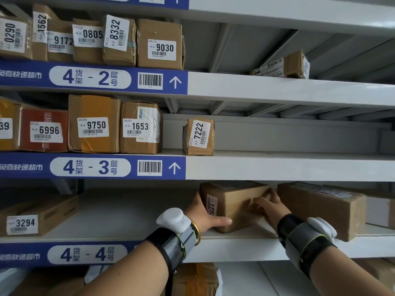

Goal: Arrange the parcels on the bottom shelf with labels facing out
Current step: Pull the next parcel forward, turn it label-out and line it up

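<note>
A brown cardboard parcel (237,201) sits on the shelf marked 4-4 (245,245), its white label starting 175 turned to the left end. My left hand (205,214) grips that left end, thumb along the bottom front edge. My right hand (269,205) presses flat on the parcel's front right side. A larger brown parcel (322,210) lies just to the right, its label on top. At the far left of the same shelf lies a flat parcel labelled 3294 (32,218), label facing out.
Shelves 4-2 (277,88) and 4-3 (277,167) above hold rows of labelled boxes at the left, plus parcel 7222 (198,136) standing alone. Between 3294 and the held parcel the shelf board is bare. More parcels (192,278) lie on the level below.
</note>
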Tool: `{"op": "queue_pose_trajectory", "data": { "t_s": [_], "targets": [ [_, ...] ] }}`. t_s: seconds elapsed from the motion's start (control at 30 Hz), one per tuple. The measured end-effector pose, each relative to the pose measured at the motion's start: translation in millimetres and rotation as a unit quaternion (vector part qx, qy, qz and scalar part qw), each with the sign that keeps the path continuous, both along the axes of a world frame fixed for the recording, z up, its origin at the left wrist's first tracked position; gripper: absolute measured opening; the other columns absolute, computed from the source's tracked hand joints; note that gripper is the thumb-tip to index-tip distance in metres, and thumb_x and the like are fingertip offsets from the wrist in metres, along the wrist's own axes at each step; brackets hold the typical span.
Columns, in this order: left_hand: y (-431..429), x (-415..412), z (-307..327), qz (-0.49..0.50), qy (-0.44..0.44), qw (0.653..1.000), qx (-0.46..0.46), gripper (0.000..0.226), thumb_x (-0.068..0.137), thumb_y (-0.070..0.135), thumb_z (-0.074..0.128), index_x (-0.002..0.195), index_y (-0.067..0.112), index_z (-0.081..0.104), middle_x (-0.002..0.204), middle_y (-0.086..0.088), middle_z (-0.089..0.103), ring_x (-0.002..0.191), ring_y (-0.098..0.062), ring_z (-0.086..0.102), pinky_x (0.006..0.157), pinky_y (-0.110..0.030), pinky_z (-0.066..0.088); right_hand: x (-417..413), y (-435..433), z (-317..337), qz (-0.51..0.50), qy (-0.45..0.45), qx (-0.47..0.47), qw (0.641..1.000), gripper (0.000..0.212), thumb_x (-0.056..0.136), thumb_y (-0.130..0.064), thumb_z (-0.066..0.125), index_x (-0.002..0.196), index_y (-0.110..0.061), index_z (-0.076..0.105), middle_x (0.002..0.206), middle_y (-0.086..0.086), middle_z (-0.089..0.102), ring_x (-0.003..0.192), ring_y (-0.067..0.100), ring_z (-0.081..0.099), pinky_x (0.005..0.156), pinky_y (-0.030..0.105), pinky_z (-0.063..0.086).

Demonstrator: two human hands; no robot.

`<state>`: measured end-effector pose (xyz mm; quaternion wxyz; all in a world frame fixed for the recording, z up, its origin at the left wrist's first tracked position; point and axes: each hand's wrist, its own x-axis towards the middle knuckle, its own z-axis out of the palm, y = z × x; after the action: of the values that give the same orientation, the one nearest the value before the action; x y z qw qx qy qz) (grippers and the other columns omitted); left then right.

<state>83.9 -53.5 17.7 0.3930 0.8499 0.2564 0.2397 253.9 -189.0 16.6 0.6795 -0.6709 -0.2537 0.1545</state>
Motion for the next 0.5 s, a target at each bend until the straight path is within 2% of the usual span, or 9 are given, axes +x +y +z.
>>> {"op": "queue_pose_trajectory", "data": {
  "t_s": [0.07, 0.2, 0.3, 0.37, 0.43, 0.5],
  "targets": [
    [-0.4, 5.1, -2.0, 0.006, -0.021, 1.000, -0.002, 0.130, 0.046, 0.053, 0.083, 0.144, 0.028, 0.001, 0.146, -0.002, 0.036, 0.129, -0.024, 0.040, 0.107, -0.039, 0.037, 0.2, -2.7, -1.8, -0.006, -0.017, -0.010, 1.000, 0.089, 0.077, -0.019, 0.067, 0.144, -0.025, 0.010, 0.132, 0.013, 0.047, 0.119, 0.034, 0.049, 0.108, 0.045, 0.035],
    [3.7, 8.2, -1.9, 0.018, -0.065, 0.998, 0.010, 0.132, 0.048, 0.051, 0.083, 0.143, 0.034, -0.007, 0.146, -0.001, 0.035, 0.128, -0.023, 0.042, 0.104, -0.036, 0.039, 0.2, -11.1, -3.9, -0.015, -0.061, -0.027, 0.998, 0.078, 0.076, -0.014, 0.068, 0.138, -0.016, 0.021, 0.115, 0.009, 0.050, 0.104, 0.026, 0.050, 0.096, 0.036, 0.039],
    [7.1, 6.8, 0.0, 0.011, -0.086, 0.996, 0.013, 0.125, 0.049, 0.053, 0.081, 0.142, 0.039, -0.001, 0.142, 0.002, 0.039, 0.125, -0.020, 0.045, 0.099, -0.031, 0.040, -7.3, -18.0, -0.9, -0.006, -0.117, -0.048, 0.992, 0.063, 0.079, -0.009, 0.065, 0.133, -0.015, 0.034, 0.111, 0.013, 0.055, 0.091, 0.021, 0.051, 0.084, 0.029, 0.040],
    [10.1, 8.2, 2.8, 0.017, -0.107, 0.994, 0.000, 0.116, 0.052, 0.054, 0.080, 0.142, 0.036, 0.009, 0.139, 0.002, 0.042, 0.124, -0.020, 0.046, 0.094, -0.026, 0.037, -17.7, -21.9, 2.8, 0.010, -0.151, -0.079, 0.985, 0.059, 0.080, -0.015, 0.065, 0.132, -0.021, 0.038, 0.096, 0.007, 0.056, 0.080, 0.018, 0.053, 0.073, 0.026, 0.043],
    [14.7, 10.4, 8.0, 0.028, -0.128, 0.991, -0.034, 0.109, 0.056, 0.052, 0.079, 0.141, 0.028, 0.016, 0.137, -0.001, 0.044, 0.123, -0.023, 0.047, 0.098, -0.028, 0.036, -31.2, -23.6, 5.9, 0.021, -0.171, -0.122, 0.977, 0.059, 0.080, -0.024, 0.065, 0.132, -0.026, 0.037, 0.093, 0.002, 0.058, 0.083, 0.018, 0.057, 0.075, 0.027, 0.044],
    [18.0, 9.5, 12.8, 0.036, -0.137, 0.987, -0.076, 0.104, 0.059, 0.051, 0.078, 0.140, 0.023, 0.020, 0.131, -0.003, 0.047, 0.115, -0.023, 0.055, 0.099, -0.034, 0.044, -43.3, -20.8, 6.9, 0.029, -0.195, -0.154, 0.968, 0.064, 0.080, -0.028, 0.065, 0.134, -0.026, 0.031, 0.112, 0.006, 0.057, 0.103, 0.025, 0.057, 0.089, 0.032, 0.043]
  ]
}}
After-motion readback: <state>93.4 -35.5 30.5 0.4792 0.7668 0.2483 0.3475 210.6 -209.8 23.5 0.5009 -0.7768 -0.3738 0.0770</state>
